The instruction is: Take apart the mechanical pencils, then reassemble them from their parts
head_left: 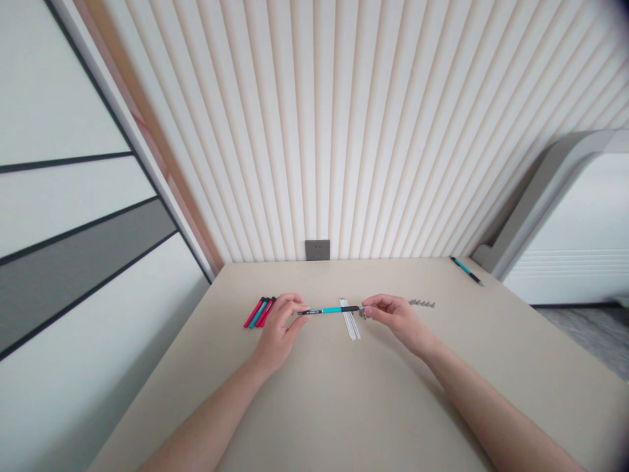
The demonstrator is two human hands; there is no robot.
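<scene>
My left hand (281, 328) is closed around one end of a turquoise and black pen barrel (331, 310), held level above the table. Fingers of my right hand (393, 318) are pinched at the barrel's black far end, on what looks like a small grey metal pen tip (362, 307), mostly hidden by the fingertips. Below the barrel lies a bundle of thin white pen refills (351, 326). Several small grey metal pieces (423, 303) form a row beyond my right hand. Beside my left hand are several pink and turquoise pen barrels (257, 313) with black ends, partly covered by it.
A turquoise and black pen (466, 269) with a pointed tip lies at the back right of the beige table (314, 406). Behind the table stands a ribbed wall with a dark socket (317, 250). A white cabinet is on the left, a pale headboard-like panel (574, 216) on the right.
</scene>
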